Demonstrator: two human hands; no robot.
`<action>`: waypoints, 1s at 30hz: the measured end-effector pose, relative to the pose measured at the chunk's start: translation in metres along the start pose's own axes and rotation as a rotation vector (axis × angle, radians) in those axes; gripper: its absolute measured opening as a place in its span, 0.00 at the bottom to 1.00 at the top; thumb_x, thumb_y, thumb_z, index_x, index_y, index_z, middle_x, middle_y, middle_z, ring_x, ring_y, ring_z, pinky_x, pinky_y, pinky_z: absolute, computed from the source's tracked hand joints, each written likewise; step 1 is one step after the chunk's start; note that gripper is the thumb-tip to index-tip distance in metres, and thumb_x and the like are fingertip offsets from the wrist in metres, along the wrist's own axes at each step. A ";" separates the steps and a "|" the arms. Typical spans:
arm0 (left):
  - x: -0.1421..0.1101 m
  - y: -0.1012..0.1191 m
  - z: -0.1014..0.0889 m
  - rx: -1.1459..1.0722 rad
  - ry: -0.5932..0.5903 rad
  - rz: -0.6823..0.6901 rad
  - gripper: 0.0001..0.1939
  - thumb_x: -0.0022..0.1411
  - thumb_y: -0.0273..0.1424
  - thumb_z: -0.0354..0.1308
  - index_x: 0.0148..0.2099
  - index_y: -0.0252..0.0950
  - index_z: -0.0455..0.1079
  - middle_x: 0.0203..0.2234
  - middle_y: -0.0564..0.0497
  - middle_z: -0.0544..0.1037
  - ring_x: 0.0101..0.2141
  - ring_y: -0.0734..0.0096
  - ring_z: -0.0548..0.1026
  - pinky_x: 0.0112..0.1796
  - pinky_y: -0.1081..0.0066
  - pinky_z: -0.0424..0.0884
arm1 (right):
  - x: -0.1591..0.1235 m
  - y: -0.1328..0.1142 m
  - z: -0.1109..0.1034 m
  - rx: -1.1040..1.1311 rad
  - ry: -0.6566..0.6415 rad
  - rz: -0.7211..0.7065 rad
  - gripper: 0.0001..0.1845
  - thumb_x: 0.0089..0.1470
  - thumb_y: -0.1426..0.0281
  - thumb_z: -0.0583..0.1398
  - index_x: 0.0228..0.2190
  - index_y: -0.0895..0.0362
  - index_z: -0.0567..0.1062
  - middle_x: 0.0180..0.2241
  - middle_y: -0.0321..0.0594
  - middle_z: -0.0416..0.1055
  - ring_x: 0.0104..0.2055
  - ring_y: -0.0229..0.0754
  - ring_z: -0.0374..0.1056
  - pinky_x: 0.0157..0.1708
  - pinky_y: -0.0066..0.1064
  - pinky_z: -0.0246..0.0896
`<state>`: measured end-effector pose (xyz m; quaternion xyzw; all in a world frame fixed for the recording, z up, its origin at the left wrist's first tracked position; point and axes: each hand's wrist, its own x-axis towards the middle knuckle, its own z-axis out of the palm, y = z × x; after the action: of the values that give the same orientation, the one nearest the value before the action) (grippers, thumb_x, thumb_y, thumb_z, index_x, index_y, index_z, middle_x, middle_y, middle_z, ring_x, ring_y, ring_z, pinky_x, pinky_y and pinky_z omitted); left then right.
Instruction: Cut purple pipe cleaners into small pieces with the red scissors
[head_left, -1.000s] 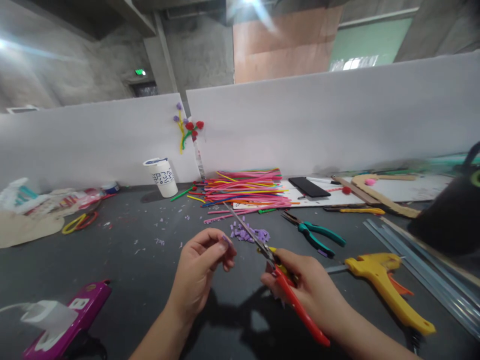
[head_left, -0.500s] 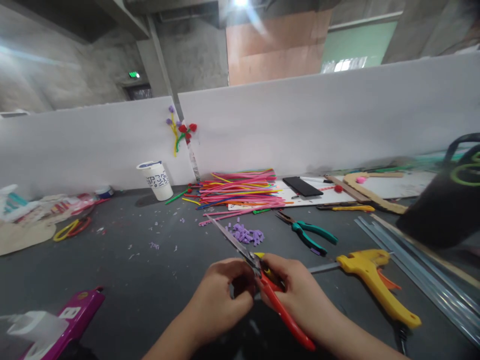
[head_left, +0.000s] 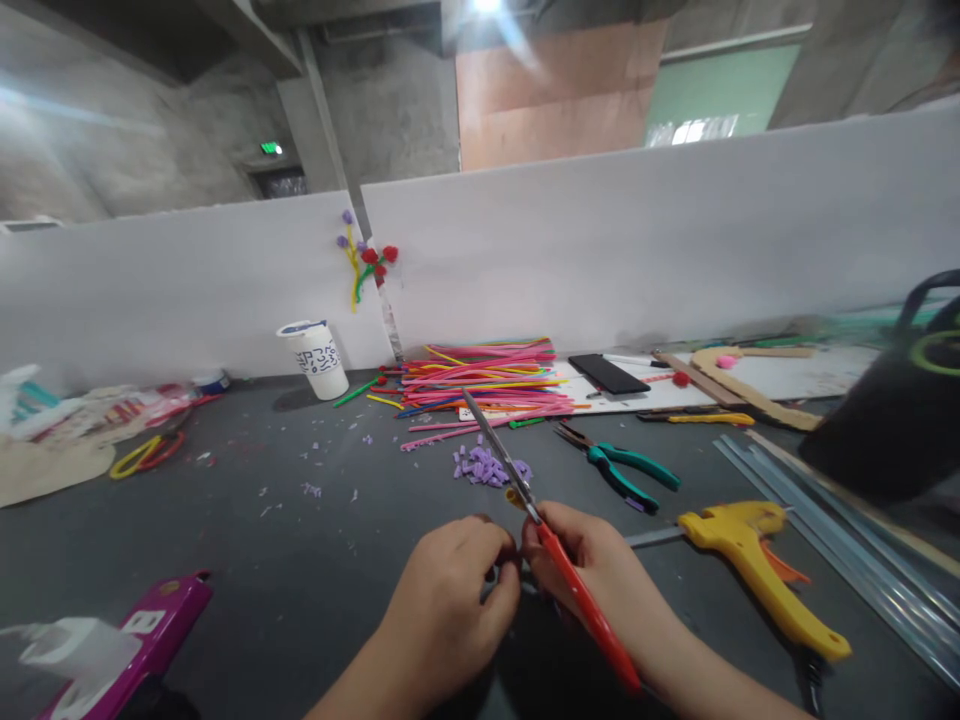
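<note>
My right hand (head_left: 592,565) grips red-handled scissors (head_left: 556,556), whose closed blades point up and away toward the pile of coloured sticks (head_left: 484,385). Pressed against it on the left, my left hand (head_left: 457,585) is curled into a pinch; what its fingertips hold is hidden. Just beyond both hands lies a small heap of purple cuttings (head_left: 484,468) on the dark table (head_left: 300,560).
Green-handled pliers (head_left: 619,470) and a yellow glue gun (head_left: 757,565) lie to the right, with clear rods (head_left: 832,550) beyond. A white paper cup (head_left: 315,358) stands at the back left. A magenta power strip (head_left: 150,635) sits near left. Yellow scissors (head_left: 142,453) lie far left.
My left hand closed from a loose pinch and moved right against my right hand. The scissors swung so their blades point more upright.
</note>
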<state>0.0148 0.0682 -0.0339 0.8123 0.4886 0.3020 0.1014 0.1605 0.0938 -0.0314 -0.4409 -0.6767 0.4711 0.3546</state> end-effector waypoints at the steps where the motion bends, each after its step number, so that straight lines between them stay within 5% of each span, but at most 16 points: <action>1: 0.000 0.000 0.000 -0.012 0.000 -0.014 0.06 0.53 0.23 0.47 0.28 0.35 0.64 0.22 0.51 0.70 0.24 0.72 0.67 0.28 0.73 0.61 | 0.000 0.000 0.000 -0.002 0.001 -0.015 0.04 0.38 0.77 0.50 0.19 0.57 0.62 0.17 0.28 0.57 0.20 0.31 0.53 0.20 0.21 0.49; 6: 0.000 -0.003 -0.002 -0.078 -0.045 -0.048 0.06 0.52 0.22 0.48 0.29 0.35 0.65 0.22 0.52 0.70 0.24 0.73 0.68 0.27 0.74 0.61 | -0.001 0.001 -0.001 -0.057 0.033 -0.078 0.04 0.38 0.77 0.52 0.17 0.57 0.61 0.18 0.29 0.60 0.21 0.32 0.54 0.20 0.21 0.49; 19: -0.001 -0.001 0.002 0.048 0.157 0.090 0.07 0.54 0.22 0.48 0.33 0.34 0.66 0.27 0.47 0.73 0.28 0.69 0.69 0.29 0.70 0.65 | -0.001 0.003 0.000 0.026 0.027 -0.054 0.02 0.39 0.76 0.52 0.20 0.58 0.63 0.18 0.29 0.57 0.22 0.31 0.51 0.20 0.21 0.48; 25: -0.002 -0.001 0.004 0.005 0.150 0.092 0.08 0.53 0.21 0.48 0.31 0.34 0.67 0.26 0.47 0.73 0.28 0.69 0.70 0.29 0.70 0.65 | 0.001 0.003 -0.001 0.025 0.019 -0.030 0.03 0.39 0.76 0.51 0.19 0.57 0.61 0.17 0.28 0.53 0.20 0.31 0.49 0.19 0.21 0.46; 28: 0.000 -0.001 0.002 -0.113 0.174 -0.010 0.07 0.51 0.21 0.50 0.29 0.34 0.68 0.24 0.48 0.73 0.26 0.70 0.70 0.29 0.70 0.65 | 0.001 0.002 -0.002 -0.007 0.003 -0.045 0.03 0.41 0.74 0.52 0.19 0.57 0.61 0.17 0.28 0.53 0.20 0.31 0.49 0.19 0.22 0.47; 30: 0.003 -0.001 -0.002 -0.337 0.197 -0.205 0.05 0.49 0.22 0.52 0.27 0.34 0.68 0.22 0.51 0.73 0.24 0.71 0.70 0.28 0.71 0.65 | 0.001 0.001 -0.005 -0.052 0.002 -0.057 0.05 0.43 0.71 0.53 0.19 0.57 0.60 0.18 0.29 0.54 0.21 0.32 0.51 0.20 0.22 0.48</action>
<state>0.0136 0.0714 -0.0312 0.6965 0.5187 0.4455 0.2178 0.1649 0.0965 -0.0304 -0.4309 -0.7008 0.4425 0.3570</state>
